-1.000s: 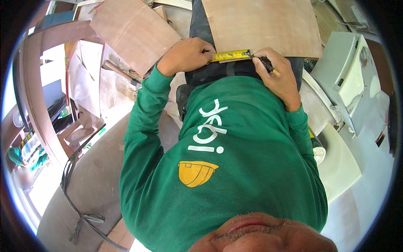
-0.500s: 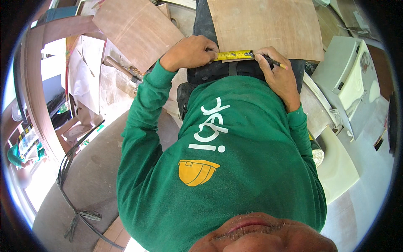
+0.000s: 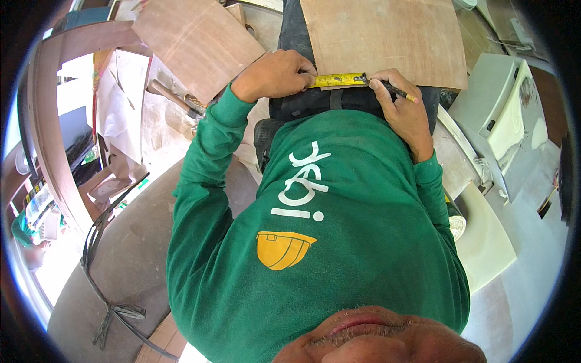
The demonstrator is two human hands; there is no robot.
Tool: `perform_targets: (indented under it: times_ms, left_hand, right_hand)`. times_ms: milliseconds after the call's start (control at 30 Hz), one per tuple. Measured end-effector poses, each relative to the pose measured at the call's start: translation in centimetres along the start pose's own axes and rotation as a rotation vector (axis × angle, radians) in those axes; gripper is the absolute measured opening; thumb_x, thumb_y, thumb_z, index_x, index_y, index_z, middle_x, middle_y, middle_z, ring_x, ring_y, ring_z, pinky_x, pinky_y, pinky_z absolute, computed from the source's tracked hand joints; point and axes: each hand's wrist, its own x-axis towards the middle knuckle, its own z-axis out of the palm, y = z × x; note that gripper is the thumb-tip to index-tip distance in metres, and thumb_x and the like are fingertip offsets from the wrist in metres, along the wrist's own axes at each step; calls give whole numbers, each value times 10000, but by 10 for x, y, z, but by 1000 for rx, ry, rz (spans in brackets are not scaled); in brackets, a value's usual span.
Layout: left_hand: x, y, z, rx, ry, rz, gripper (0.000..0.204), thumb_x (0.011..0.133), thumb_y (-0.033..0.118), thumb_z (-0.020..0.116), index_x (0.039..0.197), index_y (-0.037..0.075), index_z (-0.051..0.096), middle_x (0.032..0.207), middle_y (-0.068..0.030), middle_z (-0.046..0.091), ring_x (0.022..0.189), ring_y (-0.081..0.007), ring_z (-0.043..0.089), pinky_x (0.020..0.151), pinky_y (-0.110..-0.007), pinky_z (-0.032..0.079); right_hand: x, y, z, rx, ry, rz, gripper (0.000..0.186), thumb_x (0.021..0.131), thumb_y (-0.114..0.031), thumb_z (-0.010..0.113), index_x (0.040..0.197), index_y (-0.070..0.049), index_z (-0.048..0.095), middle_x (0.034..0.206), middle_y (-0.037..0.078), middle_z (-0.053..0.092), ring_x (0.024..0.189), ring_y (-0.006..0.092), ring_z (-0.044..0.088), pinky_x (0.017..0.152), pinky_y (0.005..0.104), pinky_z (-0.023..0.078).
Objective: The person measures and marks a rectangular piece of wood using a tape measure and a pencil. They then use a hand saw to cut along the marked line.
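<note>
A yellow tape measure blade [image 3: 340,80] lies along the near edge of a plywood panel [image 3: 387,39] that rests across my lap. Its left end is pinched in my left hand [image 3: 275,75], whose fingers hide what lies beneath them. My right hand [image 3: 397,103] grips a dark pencil [image 3: 396,90] with a yellowish end. The pencil's other end points left at the right end of the blade. Thumb and fingers of that hand are close to the panel's edge.
Another plywood piece [image 3: 200,45] lies tilted at the upper left, beside a hammer-like wooden handle [image 3: 169,97]. A grey cushioned seat [image 3: 145,242] with dark cords is at my left. Pale panels [image 3: 484,103] stand at the right. Someone in green [image 3: 24,230] is at the far left.
My hands, the blade and the pencil hold nearly the same place, with only a very slight shift. The person at the far left has moved a little.
</note>
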Motion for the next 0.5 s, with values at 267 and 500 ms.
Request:
perform_targets:
  times_ms: [267, 500]
  left_hand:
    - [1, -4, 1, 5, 20, 37, 325, 1015, 312, 670, 1134, 56, 830, 772, -155, 755, 689, -281, 727, 691, -424, 568]
    - [0, -2, 0, -7, 17, 27, 329, 1013, 306, 669, 1136, 45, 828, 783, -158, 759, 686, -288, 725, 691, -424, 568]
  right_hand:
    - [0, 1, 0, 16, -4, 3, 203, 1097, -216, 677, 1136, -21, 712, 1037, 168, 754, 944, 354, 739, 867, 406, 568]
    - [1, 0, -1, 21, -10, 4, 210, 1099, -225, 671, 1135, -23, 716, 1043, 168, 757, 940, 354, 738, 861, 408, 567]
